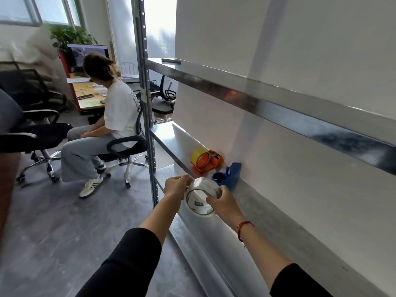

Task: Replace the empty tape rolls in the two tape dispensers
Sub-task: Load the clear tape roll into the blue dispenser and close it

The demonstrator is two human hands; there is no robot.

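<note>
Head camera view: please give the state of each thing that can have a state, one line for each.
Clear tape roll: held by both hands, off the shelf.
Orange dispenser: loaded with yellow tape.
Blue dispenser: on the shelf, no roll visible.
Left hand: gripping the roll.
Right hand: gripping the roll.

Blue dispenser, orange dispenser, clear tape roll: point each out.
Blue dispenser (232, 175): head view, on its side wall.
Orange dispenser (214, 162): head view, on its body.
Clear tape roll (203, 185): head view, on its outer winding.
</note>
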